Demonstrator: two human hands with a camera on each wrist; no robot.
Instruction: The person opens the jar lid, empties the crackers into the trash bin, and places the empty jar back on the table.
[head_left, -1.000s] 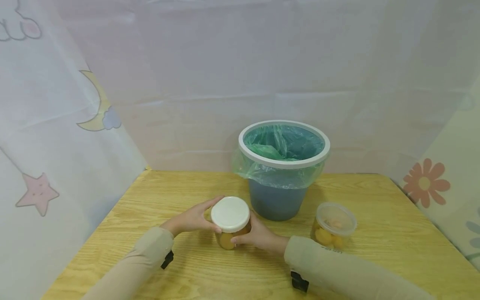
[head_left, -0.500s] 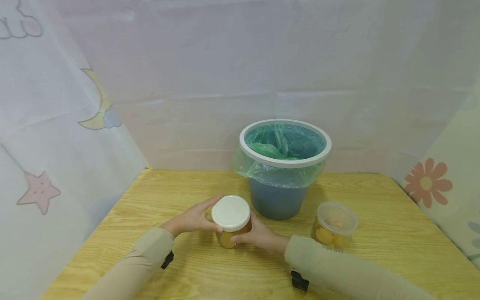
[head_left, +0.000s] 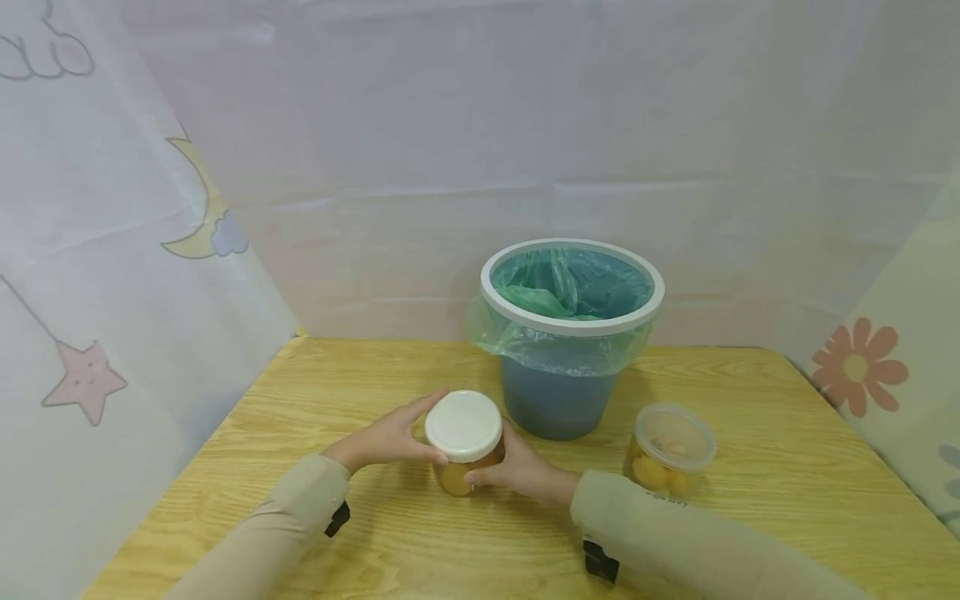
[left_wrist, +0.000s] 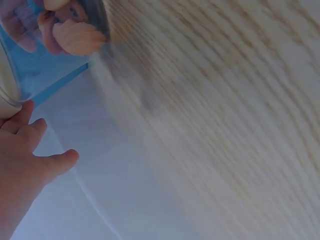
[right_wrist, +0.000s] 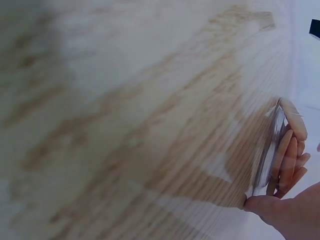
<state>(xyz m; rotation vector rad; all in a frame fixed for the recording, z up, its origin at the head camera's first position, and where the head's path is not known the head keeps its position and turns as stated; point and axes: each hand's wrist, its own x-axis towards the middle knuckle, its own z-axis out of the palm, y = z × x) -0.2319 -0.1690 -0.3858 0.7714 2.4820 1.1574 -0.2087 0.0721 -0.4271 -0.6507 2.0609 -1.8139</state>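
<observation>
A clear jar (head_left: 453, 480) with a white lid (head_left: 463, 427) stands on the wooden table, near the middle of the head view. My left hand (head_left: 390, 437) grips the lid, its thumb at the near edge and its fingers round the far left side. Round the jar's right side, my right hand (head_left: 521, 471) holds the body, thumb in front. Swirl-shaped cookies (left_wrist: 77, 37) show through the clear wall in the left wrist view. The left hand (left_wrist: 25, 155) there touches the lid's rim. In the right wrist view, the right hand's (right_wrist: 287, 205) fingers show through the clear wall.
A blue-grey bin (head_left: 557, 400) with a white rim and green bag stands just behind the jar, to the right. Right of my right forearm sits a second clear tub (head_left: 673, 446) holding yellowish pieces. Printed cloth (head_left: 420, 142) hangs behind the table (head_left: 360, 367).
</observation>
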